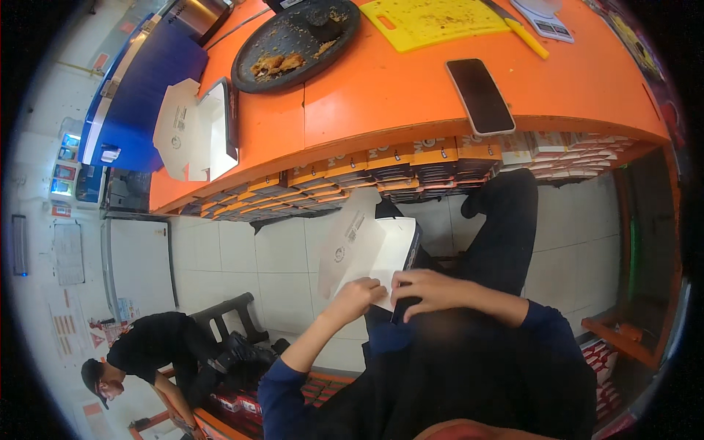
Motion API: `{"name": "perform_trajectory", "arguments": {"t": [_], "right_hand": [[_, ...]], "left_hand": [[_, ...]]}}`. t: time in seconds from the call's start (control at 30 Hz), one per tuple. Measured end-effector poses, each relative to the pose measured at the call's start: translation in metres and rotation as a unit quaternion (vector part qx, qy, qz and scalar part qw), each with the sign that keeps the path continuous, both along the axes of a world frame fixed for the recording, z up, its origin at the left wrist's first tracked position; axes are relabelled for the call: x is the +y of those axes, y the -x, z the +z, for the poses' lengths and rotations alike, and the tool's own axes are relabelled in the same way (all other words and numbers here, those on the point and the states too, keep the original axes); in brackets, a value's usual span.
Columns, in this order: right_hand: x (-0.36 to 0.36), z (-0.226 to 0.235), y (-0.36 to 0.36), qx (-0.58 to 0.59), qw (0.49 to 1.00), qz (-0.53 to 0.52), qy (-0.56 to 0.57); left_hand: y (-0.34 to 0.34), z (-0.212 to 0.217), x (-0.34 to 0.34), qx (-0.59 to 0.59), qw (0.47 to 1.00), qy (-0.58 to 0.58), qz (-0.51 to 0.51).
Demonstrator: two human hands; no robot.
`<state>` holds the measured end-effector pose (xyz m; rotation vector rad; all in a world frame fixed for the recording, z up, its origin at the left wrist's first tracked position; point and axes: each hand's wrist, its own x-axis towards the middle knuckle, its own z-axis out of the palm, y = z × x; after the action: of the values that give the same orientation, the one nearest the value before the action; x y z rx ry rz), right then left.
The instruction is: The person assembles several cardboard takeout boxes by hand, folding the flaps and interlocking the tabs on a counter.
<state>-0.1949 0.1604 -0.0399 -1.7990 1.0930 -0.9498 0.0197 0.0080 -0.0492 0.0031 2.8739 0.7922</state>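
Over my lap is a paperboard food box, white inside and dark outside, with its lid flap spread to the left. My left hand is closed on the box's near edge, fingers bent over the board. Beside it, my right hand grips the near right corner, fingers curled over the dark side wall. Both hands almost touch at that near end. A second box of the same kind stands with its lid folded back at the left end of the orange table.
On the table lie a black round tray with fried food pieces, a yellow cutting board, a knife, a scale and a phone. Below are stacked flat boxes. Another person sits at the lower left.
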Motion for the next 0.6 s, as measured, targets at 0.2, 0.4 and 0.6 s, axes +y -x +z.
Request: {"name": "perform_trajectory", "arguments": {"t": [0.2, 0.4, 0.6], "right_hand": [[-0.001, -0.025, 0.028, -0.237, 0.942, -0.238, -0.021], [-0.002, -0.013, 0.036, -0.160, 0.980, -0.120, -0.006], [0.012, -0.020, 0.025, -0.059, 0.998, -0.020, 0.029]], "left_hand": [[0.011, 0.009, 0.000, 0.088, 0.981, -0.096, 0.146], [0.016, 0.002, 0.015, 0.145, 0.983, -0.055, 0.102], [0.032, -0.004, -0.001, -0.012, 0.998, -0.039, 0.046]]}}
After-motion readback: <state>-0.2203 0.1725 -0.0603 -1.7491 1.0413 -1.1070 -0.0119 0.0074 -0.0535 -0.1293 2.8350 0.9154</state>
